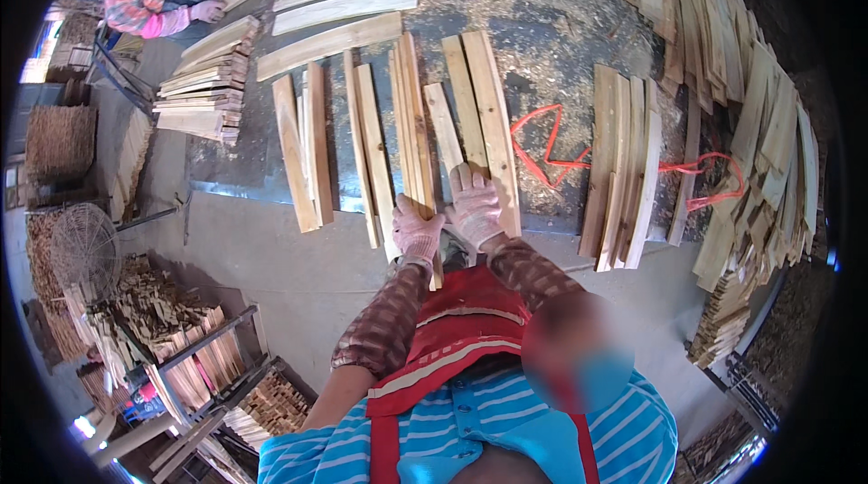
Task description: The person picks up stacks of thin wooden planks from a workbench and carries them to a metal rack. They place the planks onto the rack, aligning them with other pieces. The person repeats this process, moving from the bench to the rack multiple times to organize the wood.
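Observation:
Pale wooden planks lie side by side on a dark, sawdust-strewn surface [542, 50]. My gloved left hand [416, 229] is closed around the near end of a thin bundle of planks standing on edge [411, 113]. Just to its right, my gloved right hand [475, 204] rests flat, fingers spread, on the near end of a wide plank [493, 104] without gripping it. A shorter plank [443, 127] lies between the two. My patterned sleeves and red apron fill the lower middle.
More planks [303, 145] lie to the left, and a row of curved ones [624, 168] to the right beside a red strap [542, 145]. Heaped planks [768, 150] line the right edge. Another person's gloved hand [210, 10] works above a stack [203, 95] at the top left. A rack of wood pieces [194, 357] stands lower left.

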`<state>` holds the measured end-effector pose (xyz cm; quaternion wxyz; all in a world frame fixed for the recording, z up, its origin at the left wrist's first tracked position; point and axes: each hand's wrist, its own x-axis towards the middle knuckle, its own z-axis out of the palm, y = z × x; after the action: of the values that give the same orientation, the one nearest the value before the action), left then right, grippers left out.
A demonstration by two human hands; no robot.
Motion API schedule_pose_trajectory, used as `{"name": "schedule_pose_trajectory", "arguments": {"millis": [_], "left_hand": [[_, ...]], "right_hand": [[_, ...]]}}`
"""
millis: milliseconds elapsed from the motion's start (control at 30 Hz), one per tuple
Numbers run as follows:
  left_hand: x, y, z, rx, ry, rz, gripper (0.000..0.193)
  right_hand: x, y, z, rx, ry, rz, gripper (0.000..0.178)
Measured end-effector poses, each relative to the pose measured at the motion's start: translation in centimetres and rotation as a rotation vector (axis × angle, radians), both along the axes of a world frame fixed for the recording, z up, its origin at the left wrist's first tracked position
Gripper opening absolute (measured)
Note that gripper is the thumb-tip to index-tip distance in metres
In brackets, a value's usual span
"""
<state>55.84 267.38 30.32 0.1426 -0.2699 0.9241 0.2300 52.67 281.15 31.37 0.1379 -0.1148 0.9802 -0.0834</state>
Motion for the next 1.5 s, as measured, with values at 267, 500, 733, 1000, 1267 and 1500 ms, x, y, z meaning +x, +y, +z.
{"name": "schedule_pose_trajectory", "arguments": {"millis": [267, 500, 733, 1000, 1267, 1500], "left_hand": [[-1.0, -4.2, 1.8, 0.099, 0.334, 0.025, 0.093], [-1.9, -9.8, -2.5, -0.024, 0.053, 0.0, 0.11], [-1.6, -8.8, -2.3, -0.031, 0.112, -0.138, 0.099], [-3.9, -9.5, -3.9, 0.355, 0.116, 0.157, 0.045], [-3.6, -11.7, -3.5, 1.304, 0.027, 0.445, 0.047], [-2.9, -11.4, -4.1, 1.47, -0.035, 0.416, 0.05]], "right_hand": [[-0.2, -1.5, -5.7, -0.293, 0.112, -0.311, 0.066], [3.0, -2.2, -11.1, -1.499, -0.304, -1.09, 0.029], [0.9, -3.8, -3.3, -0.348, -0.326, -0.47, 0.036], [2.5, -2.6, -1.6, -0.447, -0.183, -0.251, 0.028], [4.0, 2.6, -1.9, -0.236, 0.169, -0.492, 0.071], [3.0, 4.6, -0.9, -0.12, -0.232, -0.871, 0.095]]}}
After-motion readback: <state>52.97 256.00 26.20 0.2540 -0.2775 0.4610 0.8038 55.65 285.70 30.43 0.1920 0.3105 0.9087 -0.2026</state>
